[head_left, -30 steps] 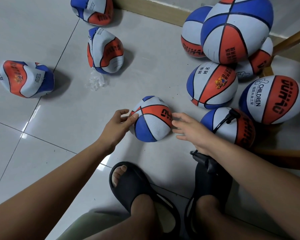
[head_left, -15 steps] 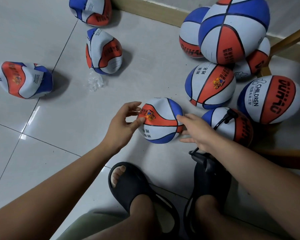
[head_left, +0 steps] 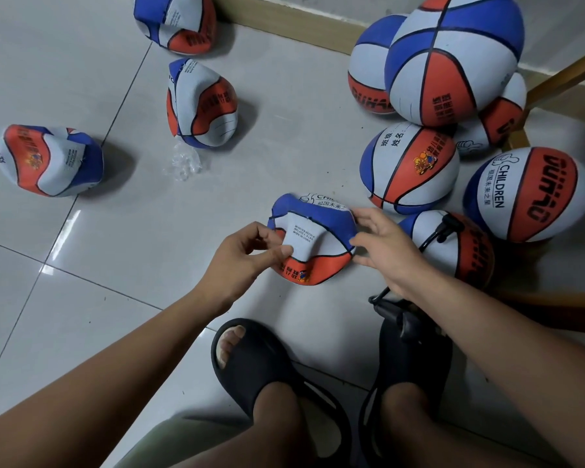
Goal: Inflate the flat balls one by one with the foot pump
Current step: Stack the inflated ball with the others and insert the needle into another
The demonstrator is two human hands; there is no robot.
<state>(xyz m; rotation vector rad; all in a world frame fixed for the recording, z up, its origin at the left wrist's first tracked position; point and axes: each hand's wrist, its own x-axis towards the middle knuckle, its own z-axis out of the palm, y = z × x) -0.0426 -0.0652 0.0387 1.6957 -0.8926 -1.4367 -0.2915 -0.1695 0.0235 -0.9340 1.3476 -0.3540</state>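
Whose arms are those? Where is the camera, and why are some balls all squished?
There is no robot here. The camera sits on a person's head and looks down, so you see that person's own arms, legs and black slippers.

The left hand pinches a flat ball that has no air in it. The right hand touches the ball's other edge with its fingertips.

Three more flat balls lie on the tiled floor to the left, near a bit of crumpled clear plastic. On the right is a heap of round, pumped-up balls.

One ball beside the right hand has a black hose plugged into it. The hose runs down toward the black foot pump at the right foot.
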